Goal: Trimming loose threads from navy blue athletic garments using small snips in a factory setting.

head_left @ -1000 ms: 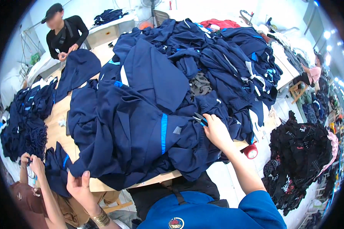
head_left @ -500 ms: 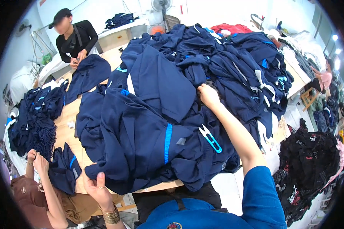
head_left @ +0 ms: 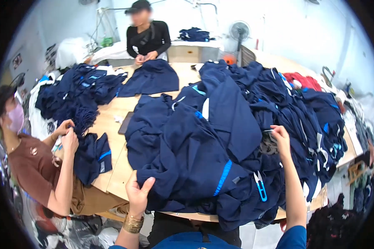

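Observation:
A large navy garment [head_left: 187,153] with a bright blue stripe lies spread in front of me. My left hand [head_left: 137,194], bangles at the wrist, grips its near left edge, the thumb on top. Over the pile's right part, my right hand [head_left: 281,139] is closed in a pinch. A small, thin pale thing [head_left: 268,130] shows at its fingertips, too small to name. Below that hand lie thread snips [head_left: 260,186] with a blue handle and pale blades, resting on the cloth. Patterned grey fabric [head_left: 269,146] peeks out beneath the right fingers.
More navy garments [head_left: 316,120] with white ties heap up on the right, beside red cloth [head_left: 301,81]. A dark flat object [head_left: 126,123] lies on the wooden table [head_left: 112,112]. A co-worker [head_left: 37,162] at left and another [head_left: 148,37] across handle navy pieces.
My view has swung left and up, shifting the scene rightward and down. The right hand has come up off the cloth fold, the pale thing now visible at its fingertips. My left hand keeps the edge.

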Available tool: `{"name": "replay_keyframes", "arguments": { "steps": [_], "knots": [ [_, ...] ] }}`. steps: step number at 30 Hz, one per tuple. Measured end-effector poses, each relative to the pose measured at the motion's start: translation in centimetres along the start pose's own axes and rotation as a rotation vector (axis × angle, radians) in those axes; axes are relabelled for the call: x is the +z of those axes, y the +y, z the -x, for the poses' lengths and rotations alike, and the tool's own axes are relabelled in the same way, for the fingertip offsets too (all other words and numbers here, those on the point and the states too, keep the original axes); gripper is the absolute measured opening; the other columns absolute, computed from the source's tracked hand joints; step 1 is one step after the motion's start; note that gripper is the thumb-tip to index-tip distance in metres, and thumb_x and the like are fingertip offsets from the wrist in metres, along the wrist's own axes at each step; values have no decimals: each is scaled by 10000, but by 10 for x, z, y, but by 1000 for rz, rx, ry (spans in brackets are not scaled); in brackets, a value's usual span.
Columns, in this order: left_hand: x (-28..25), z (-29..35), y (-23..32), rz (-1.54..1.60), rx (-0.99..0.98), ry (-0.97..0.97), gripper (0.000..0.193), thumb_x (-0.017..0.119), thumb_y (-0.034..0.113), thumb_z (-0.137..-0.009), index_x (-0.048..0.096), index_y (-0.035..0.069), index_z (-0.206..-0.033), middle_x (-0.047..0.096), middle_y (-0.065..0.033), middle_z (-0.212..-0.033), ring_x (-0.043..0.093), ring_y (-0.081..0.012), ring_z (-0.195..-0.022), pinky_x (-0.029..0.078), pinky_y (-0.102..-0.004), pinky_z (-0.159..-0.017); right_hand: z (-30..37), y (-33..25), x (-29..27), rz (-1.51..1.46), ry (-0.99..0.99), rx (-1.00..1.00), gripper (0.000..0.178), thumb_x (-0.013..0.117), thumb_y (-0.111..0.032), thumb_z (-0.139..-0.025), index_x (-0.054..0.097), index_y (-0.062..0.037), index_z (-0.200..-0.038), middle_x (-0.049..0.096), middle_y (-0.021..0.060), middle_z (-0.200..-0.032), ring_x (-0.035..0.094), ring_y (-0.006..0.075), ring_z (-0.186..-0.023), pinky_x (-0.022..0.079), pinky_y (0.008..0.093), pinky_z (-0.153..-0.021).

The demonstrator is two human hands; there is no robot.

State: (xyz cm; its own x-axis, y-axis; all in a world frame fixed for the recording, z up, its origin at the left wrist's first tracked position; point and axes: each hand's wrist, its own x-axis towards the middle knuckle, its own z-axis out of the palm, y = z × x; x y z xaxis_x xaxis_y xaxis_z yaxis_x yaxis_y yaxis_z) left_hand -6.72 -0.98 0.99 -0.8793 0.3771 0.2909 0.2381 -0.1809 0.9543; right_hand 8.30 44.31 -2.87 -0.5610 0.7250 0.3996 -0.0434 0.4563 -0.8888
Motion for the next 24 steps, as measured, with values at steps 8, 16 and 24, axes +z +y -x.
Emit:
{"name": "replay_keyframes", "arguments": {
  "steps": [8, 16, 24],
  "knots": [
    [-10, 5, -1, 30, -20, 61, 130, 644, 58, -807, 563, -5, -888, 588, -8, -813, 517, -67, -762, 441, -215, -709, 17, -193, 60, -366, -180, 35, 156, 517, -229, -877, 498, -75, -856, 372, -47, -554, 332, 46, -403, 292, 209, -368],
    [-33, 5, 4, 193, -42, 97, 175, 592, 96, -859, 560, -30, -976, 608, -39, -891, 548, -85, -803, 449, -223, -757, 70, -216, 166, -279, -608, -174, 114, 616, -33, -672, 553, -17, -766, 557, 60, -927, 547, 165, -863, 422, 253, -750],
    [-45, 5, 9, 278, -115, 27, 213, 549, 101, -885, 533, -22, -1057, 606, -45, -958, 554, -102, -862, 446, -243, -801, 100, -236, 216, -130, -778, -407, 87, 603, -68, -750, 529, -28, -772, 586, 134, -1037, 563, 246, -991, 426, 312, -847]
  ]
}}
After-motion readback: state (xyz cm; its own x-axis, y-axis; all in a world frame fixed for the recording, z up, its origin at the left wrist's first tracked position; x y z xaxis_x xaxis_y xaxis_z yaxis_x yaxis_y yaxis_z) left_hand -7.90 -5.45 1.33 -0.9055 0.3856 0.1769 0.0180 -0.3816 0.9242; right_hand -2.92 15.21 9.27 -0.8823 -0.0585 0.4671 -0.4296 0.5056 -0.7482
